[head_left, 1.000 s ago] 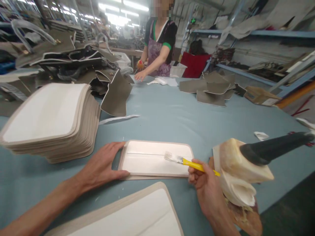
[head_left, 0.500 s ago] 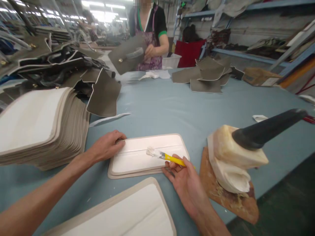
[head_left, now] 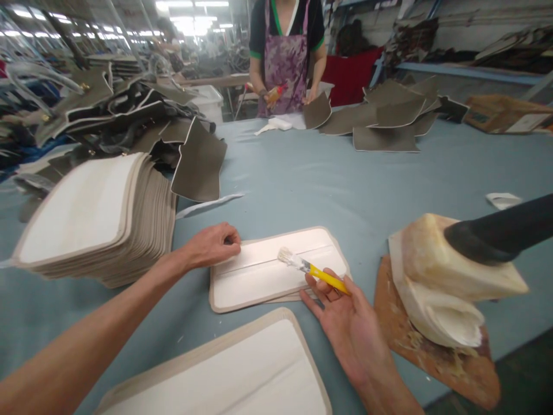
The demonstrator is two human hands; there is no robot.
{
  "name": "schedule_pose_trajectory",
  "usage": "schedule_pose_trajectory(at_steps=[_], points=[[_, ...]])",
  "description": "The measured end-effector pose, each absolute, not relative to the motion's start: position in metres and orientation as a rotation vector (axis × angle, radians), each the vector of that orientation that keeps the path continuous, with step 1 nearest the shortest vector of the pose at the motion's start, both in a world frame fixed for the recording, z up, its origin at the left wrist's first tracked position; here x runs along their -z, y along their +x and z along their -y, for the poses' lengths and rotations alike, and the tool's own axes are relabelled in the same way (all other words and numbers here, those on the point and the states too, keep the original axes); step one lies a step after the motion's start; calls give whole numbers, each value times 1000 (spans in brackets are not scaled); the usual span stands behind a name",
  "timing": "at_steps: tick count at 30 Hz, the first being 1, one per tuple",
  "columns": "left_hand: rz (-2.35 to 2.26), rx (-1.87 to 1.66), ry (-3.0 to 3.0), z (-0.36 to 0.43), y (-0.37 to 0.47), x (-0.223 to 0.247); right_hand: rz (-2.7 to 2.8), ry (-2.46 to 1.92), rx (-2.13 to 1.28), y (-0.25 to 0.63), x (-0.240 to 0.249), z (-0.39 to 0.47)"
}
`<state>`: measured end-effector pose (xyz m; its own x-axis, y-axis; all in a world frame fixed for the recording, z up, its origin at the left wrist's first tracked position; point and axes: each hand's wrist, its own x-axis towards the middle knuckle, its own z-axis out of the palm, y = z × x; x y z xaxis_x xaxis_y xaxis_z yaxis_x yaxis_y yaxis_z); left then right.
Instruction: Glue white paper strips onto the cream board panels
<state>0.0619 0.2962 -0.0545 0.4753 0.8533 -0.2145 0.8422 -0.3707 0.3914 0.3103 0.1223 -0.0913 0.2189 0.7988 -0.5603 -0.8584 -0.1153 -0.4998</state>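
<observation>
A white panel [head_left: 276, 265] with a beige border lies on the table, slightly askew over at least one similar panel. My left hand [head_left: 216, 245] is closed at its upper left corner, thumb and fingertips curled together on the edge. Between the thumb and fingers of my right hand [head_left: 341, 317] is a yellow-handled brush [head_left: 324, 278]. White paste coats its bristles, which are over the panel's middle. To the right, a cut-open white container [head_left: 432, 271] with a black tube-like piece [head_left: 496, 230] stands on a stained brown board [head_left: 436, 369].
A tall stack of panels [head_left: 86, 213] stands at left, and another pile [head_left: 268, 357] lies nearest me. Dark grey-brown pieces [head_left: 201, 161] are heaped behind the stack, with more [head_left: 384, 115] at the far right. Across the blue table [head_left: 285, 178] stands a person in an apron [head_left: 285, 63].
The top panel has turned slightly against the one beneath, and my left hand's fingers have curled tighter. The view has shifted left. The person opposite has put down the grey-brown piece and holds a small bottle.
</observation>
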Motion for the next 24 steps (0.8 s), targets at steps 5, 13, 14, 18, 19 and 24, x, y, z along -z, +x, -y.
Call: schedule_pose_trajectory(at_steps=[5,13,14,18,19,24], points=[[-1568,-97,2249,-282,47,47,-90,-912,-1383,311,94,-120],[-1718,-171,1918,-227,14,53,-71,-927,-1381,312,97,-118],[-1725,-194,1870,-223,14,56,-69,-930,-1383,312,97,-118],[-1730,-289,1699,-218,17,64,-71,-931,-1391,311,98,-118],[-1729,-306,1662,-218,19,65,-74,-931,-1391,311,98,-118],[-1729,-338,1551,-214,24,64,-72,-905,-1408,311,99,-118]])
